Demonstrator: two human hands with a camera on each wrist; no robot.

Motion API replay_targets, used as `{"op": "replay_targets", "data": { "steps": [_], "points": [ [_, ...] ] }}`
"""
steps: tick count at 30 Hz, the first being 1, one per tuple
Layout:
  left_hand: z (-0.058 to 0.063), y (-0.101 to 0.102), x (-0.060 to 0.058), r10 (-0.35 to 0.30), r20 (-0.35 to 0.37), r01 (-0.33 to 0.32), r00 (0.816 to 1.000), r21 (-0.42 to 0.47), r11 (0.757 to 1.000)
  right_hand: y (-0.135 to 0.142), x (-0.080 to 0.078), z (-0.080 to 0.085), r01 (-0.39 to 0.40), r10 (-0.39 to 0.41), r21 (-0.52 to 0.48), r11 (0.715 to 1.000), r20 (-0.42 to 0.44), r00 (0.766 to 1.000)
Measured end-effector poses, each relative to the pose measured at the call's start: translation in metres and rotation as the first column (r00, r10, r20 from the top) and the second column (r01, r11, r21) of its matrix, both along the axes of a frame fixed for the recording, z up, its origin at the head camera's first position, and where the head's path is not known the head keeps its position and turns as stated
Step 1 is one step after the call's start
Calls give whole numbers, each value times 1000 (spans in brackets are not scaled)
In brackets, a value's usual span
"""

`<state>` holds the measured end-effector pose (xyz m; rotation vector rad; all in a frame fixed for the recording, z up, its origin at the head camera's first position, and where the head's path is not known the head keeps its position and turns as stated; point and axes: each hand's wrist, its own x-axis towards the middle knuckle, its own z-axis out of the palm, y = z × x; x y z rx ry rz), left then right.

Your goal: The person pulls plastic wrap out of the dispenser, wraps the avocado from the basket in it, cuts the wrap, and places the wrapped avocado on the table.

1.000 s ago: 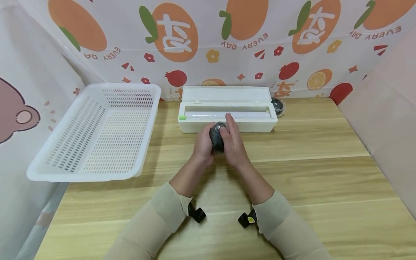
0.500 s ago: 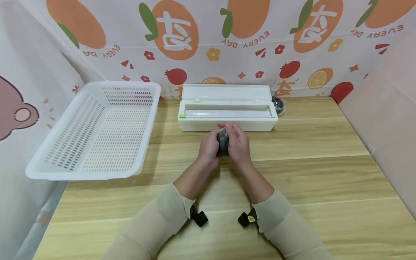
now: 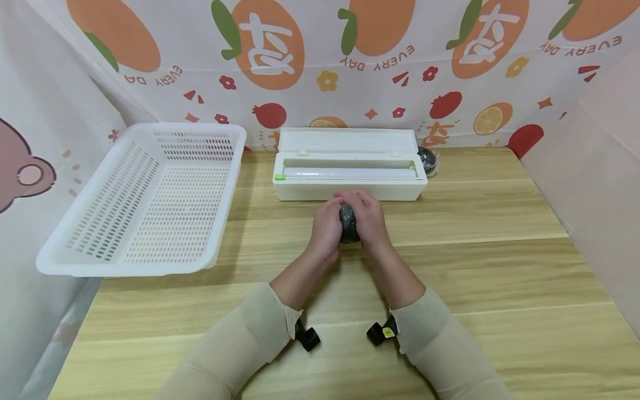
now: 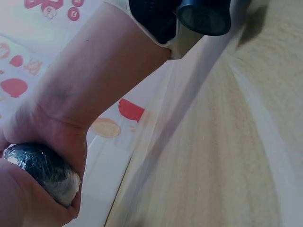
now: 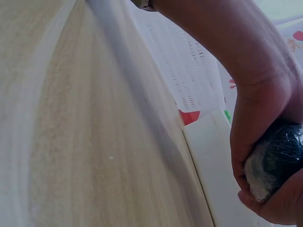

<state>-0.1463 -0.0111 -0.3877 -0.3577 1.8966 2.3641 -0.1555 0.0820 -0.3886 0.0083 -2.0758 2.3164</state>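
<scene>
A dark, rounded lump wrapped in clear cling film [image 3: 349, 226] is held between both hands, just in front of the white box. My left hand [image 3: 326, 229] cups it from the left, and my right hand [image 3: 372, 221] grips it from the right. At the far side the fingers of both hands meet over it. Both wrist views show glossy, wrinkled film on the dark lump [image 4: 45, 172], with a whitish patch at its lower end. Its kind cannot be told. The white cling film dispenser [image 3: 350, 193] has its lid raised, and a pale roll [image 3: 350, 173] lies inside.
A second dark, film-wrapped lump [image 3: 427, 160] lies by the dispenser's right end. To the left stands a white perforated plastic basket [image 3: 227, 205]. The wooden table [image 3: 475, 266] ends at a fruit-print curtain [image 3: 350, 100] behind and pale cloth at the sides.
The hands and the wrapped lump have shifted slightly right and toward the person. The right hand's fingers, straighter a second ago, now curl over the lump's far side.
</scene>
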Motion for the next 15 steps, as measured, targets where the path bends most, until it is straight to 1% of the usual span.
{"op": "replay_targets", "data": {
  "steps": [2, 4, 7, 9, 10, 12, 15],
  "points": [
    [0, 0, 0, -7, 11, 7, 1000, 25, 1000, 1, 0, 1, -17, 17, -9, 1000, 12, 1000],
    [1, 0, -1, -16, 20, 14, 1000, 94, 995, 3, -1, 3, -7, 8, -30, 1000, 27, 1000],
    [3, 1, -4, -44, 24, 38, 999, 220, 975, 8, -5, 4, 38, -34, -83, 996, 46, 998],
    [4, 2, -4, -71, 17, 63, 997, 284, 957, 11, -8, 3, 70, -63, -117, 991, 56, 996],
    [4, 3, -4, -84, 13, 77, 996, 297, 952, 12, -9, 3, 77, -69, -129, 989, 62, 996],
    [3, 3, -3, -98, 12, 91, 995, 290, 953, 13, -10, 2, 84, -76, -132, 988, 65, 995],
    [2, 3, -4, -93, 10, 86, 996, 289, 953, 12, -10, 1, 81, -76, -118, 990, 48, 996]
  ]
}}
